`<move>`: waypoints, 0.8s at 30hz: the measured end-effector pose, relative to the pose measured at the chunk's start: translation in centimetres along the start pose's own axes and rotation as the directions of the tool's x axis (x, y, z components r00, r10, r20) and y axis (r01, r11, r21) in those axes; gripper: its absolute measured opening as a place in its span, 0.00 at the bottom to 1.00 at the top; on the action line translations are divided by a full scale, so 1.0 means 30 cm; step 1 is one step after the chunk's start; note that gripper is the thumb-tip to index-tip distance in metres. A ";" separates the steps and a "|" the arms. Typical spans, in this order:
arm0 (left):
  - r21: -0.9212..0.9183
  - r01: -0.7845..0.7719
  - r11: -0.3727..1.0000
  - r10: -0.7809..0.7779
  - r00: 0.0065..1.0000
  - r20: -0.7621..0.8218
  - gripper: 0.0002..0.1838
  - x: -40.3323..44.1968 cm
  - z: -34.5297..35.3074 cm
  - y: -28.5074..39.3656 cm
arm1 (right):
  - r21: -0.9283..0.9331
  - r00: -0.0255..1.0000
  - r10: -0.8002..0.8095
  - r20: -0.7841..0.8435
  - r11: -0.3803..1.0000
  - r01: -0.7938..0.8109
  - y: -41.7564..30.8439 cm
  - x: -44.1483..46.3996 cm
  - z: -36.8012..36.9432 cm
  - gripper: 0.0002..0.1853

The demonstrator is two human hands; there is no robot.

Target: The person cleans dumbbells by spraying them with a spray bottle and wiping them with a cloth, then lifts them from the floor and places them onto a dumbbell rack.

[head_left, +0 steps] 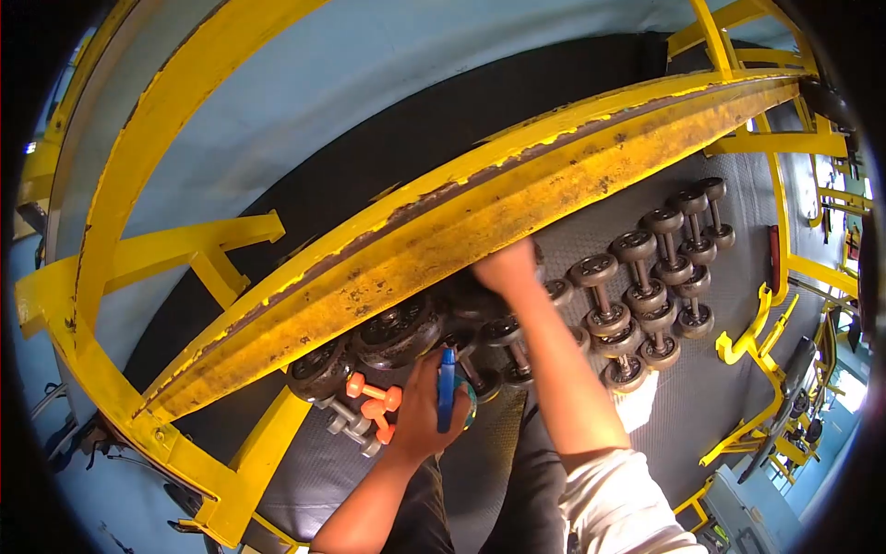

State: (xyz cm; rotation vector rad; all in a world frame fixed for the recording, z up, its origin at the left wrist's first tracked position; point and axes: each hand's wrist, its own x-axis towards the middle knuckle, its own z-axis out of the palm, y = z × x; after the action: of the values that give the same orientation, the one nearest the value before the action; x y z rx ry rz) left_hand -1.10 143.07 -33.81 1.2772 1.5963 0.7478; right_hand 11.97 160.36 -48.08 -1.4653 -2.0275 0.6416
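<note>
Clamping blue bottle-like object [447,390] in left hand [423,415], lower centre of frame | with right hand [506,268] at lower edge of yellow beam [480,222], centre, grip hidden, unable to tell | step, judged: probably working among dark dumbbells [645,296] | next: likely calling for keeping right hand clear of beam

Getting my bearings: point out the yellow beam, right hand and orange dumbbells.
Yellow beam [471,227]: head view, middle of its front face.
Right hand [506,269]: head view, above the wrist.
Orange dumbbells [375,391]: head view, upper one's handle.
</note>
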 end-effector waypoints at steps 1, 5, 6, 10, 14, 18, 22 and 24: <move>0.002 0.008 1.000 -0.008 1.000 -0.005 0.23 0.009 -0.005 0.011 | -0.132 0.998 0.057 0.029 0.990 -0.053 -0.001 -0.034 0.083 0.18; -0.013 0.049 0.999 -0.049 0.999 -0.009 0.23 0.020 -0.027 0.040 | -0.447 0.904 0.292 0.312 0.885 -0.132 0.015 -0.028 0.100 0.24; -0.022 0.051 0.998 -0.052 0.998 -0.025 0.23 0.019 -0.026 0.040 | -0.449 0.903 0.295 0.312 0.883 -0.134 0.002 -0.025 0.039 0.24; 0.012 0.004 1.000 -0.003 0.999 -0.042 0.24 0.030 -0.013 0.054 | -0.532 0.668 0.514 0.538 0.822 -0.204 -0.044 0.031 -0.133 0.25; 0.004 0.034 0.999 -0.033 0.999 -0.031 0.24 0.034 -0.006 0.070 | 0.082 0.958 0.246 0.145 0.962 -0.260 -0.017 -0.012 0.048 0.21; 0.021 0.101 0.995 -0.100 0.994 -0.046 0.25 0.059 -0.001 0.056 | -0.174 0.984 0.177 -0.028 0.968 -0.179 -0.103 -0.048 0.049 0.16; 0.141 0.083 0.987 -0.074 0.995 -0.064 0.25 0.093 -0.032 0.042 | -0.078 0.827 0.416 0.380 0.905 -0.419 -0.178 -0.084 -0.128 0.17; 0.186 0.053 0.981 -0.048 0.998 -0.031 0.26 0.107 -0.051 0.035 | 0.308 0.838 0.529 0.134 0.782 -0.542 -0.209 -0.110 -0.123 0.19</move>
State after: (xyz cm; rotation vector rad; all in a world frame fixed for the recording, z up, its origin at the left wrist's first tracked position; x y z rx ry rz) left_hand -2.19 146.56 -33.23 1.3588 1.7470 0.5960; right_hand 10.97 155.59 -41.74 -1.8251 -1.4078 1.1922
